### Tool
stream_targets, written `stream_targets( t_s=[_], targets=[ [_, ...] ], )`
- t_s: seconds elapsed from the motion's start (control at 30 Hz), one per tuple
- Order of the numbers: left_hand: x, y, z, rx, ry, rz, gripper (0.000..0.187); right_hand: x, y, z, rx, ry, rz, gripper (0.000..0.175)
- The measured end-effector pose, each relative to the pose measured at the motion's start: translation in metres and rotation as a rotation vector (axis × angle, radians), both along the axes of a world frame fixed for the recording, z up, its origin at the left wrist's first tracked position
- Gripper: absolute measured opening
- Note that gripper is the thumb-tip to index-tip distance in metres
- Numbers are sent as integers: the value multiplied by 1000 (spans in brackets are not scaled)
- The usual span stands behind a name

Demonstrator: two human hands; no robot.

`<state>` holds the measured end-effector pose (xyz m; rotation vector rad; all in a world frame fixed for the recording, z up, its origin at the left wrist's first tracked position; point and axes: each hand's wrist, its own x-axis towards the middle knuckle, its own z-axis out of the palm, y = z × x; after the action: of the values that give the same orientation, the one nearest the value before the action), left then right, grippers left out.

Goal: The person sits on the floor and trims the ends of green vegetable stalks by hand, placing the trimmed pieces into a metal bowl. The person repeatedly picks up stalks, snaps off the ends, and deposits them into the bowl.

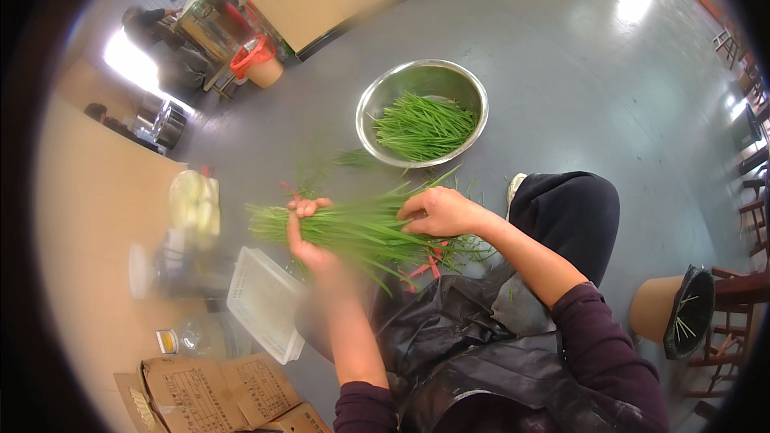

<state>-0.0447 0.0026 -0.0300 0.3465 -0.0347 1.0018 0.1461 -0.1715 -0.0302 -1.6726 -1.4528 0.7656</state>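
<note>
A thick bunch of garlic chives (pixel 355 225) lies across my left hand (pixel 310 237), whose fingers and thumb wrap around it near the pale stem ends. My right hand (pixel 442 211) is at the leafy end, its bent fingers and thumb closed on some of the leaves. Beyond my hands, a stainless steel bowl (pixel 364 132) stands on the floor with a heap of cut-looking green chives (pixel 427 126) inside. Loose chive scraps (pixel 460 252) and a red tie strip (pixel 428 266) lie below the bunch. A black apron (pixel 433 331) covers my lap.
On my left are a white plastic basket (pixel 264 307), a large clear bottle (pixel 207 335), cardboard boxes (pixel 204 394) and bagged pale vegetables (pixel 195 204). A black-lined bin (pixel 656 310) stands right, near wooden stools (pixel 728 334). Another person (pixel 165 42) stands far left by a red-lined bin (pixel 264 72).
</note>
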Motion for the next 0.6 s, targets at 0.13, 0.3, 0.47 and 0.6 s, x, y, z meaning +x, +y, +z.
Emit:
stream_targets(
  t_s=[0.13, 0.3, 0.47, 0.6],
  targets=[
    [1, 0, -1, -25, -44, -37, 10, -4, 4, -5, 80, 29, -64, 28],
    [1, 1, -2, 3, -20, -23, 10, -2, 9, -8, 128, 150, -24, 27],
    [2, -2, 3, -3, 7, -15, 10, 2, 6, -3, 5, 387, 66, 31],
    [6, -13, 8, -6, 44, -11, 9, -5, 3, -4, 3, 293, 35, 24]
  ],
)
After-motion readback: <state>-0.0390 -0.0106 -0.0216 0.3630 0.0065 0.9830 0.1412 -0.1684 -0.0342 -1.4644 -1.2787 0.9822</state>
